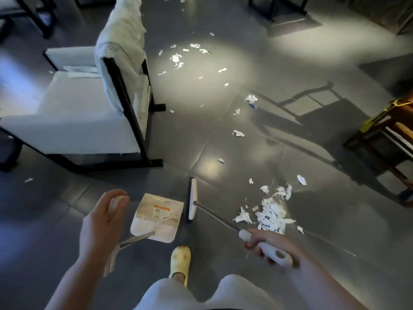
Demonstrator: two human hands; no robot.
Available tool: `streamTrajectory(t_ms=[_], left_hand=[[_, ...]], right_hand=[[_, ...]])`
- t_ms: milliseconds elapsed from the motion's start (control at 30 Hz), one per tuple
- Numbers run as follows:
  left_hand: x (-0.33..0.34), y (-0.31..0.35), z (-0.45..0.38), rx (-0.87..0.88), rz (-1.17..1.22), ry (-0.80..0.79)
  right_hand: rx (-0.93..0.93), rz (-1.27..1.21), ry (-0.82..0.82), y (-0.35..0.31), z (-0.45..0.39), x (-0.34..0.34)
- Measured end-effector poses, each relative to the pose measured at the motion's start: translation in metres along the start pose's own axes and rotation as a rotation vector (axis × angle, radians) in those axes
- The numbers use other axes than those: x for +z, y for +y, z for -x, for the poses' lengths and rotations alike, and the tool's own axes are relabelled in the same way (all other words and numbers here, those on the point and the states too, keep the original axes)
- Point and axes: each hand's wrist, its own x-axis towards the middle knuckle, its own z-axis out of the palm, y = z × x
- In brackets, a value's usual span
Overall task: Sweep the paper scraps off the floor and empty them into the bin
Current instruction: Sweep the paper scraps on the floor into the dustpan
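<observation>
A heap of white paper scraps (271, 214) lies on the grey floor at lower right, and loose scraps (177, 59) are strewn farther off toward the middle and back. My right hand (266, 243) grips the white handle of a broom (192, 199), whose white head rests on the floor left of the heap. My left hand (102, 222) holds the long handle of a white dustpan (159, 217), which sits on the floor just left of the broom head with a labelled scrap inside. No bin is in view.
A white cushioned chair (73, 113) with a black frame and a draped cloth stands at left. A wooden chair (388, 139) stands at right. Dark furniture legs (279, 10) are at the back. My yellow slipper (181, 257) is below the dustpan.
</observation>
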Motion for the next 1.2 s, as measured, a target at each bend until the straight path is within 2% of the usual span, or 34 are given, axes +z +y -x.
streamTrajectory(t_ms=[67, 133, 333, 433, 500, 567, 733, 867, 1000, 1133, 1200], left_hand=[[0.004, -0.007, 0.011, -0.036, 0.014, 0.030], [0.008, -0.012, 0.017, -0.066, 0.038, 0.062], [0.015, -0.018, 0.020, -0.066, 0.082, 0.121], [0.022, -0.016, 0.017, -0.052, 0.088, 0.101], [0.027, -0.014, 0.012, -0.045, 0.103, 0.085], [0.033, -0.008, 0.006, -0.028, 0.122, 0.066], [0.050, 0.006, -0.015, 0.007, 0.182, -0.005], [0.058, 0.013, -0.036, 0.060, 0.196, -0.083], [0.067, 0.021, -0.051, 0.092, 0.212, -0.169], [0.075, 0.029, -0.065, 0.130, 0.223, -0.259], [0.077, 0.032, -0.076, 0.142, 0.221, -0.295]], right_hand=[[0.046, -0.014, -0.070, 0.000, -0.013, -0.002], [0.073, 0.006, -0.069, 0.000, -0.018, -0.009], [-0.024, 0.153, 0.245, 0.008, -0.002, -0.038], [-0.095, 0.273, 0.282, 0.007, 0.012, -0.033], [-0.128, 0.247, 0.294, 0.002, 0.020, -0.028], [-0.126, 0.202, 0.274, -0.001, 0.024, -0.032], [0.014, 0.025, 0.269, 0.015, 0.023, -0.048], [0.037, 0.070, 0.274, 0.026, 0.027, -0.059], [0.032, 0.107, 0.423, 0.026, 0.025, -0.064], [-0.018, 0.097, 0.492, 0.019, 0.017, -0.036], [-0.056, 0.014, 0.532, 0.020, 0.021, -0.025]])
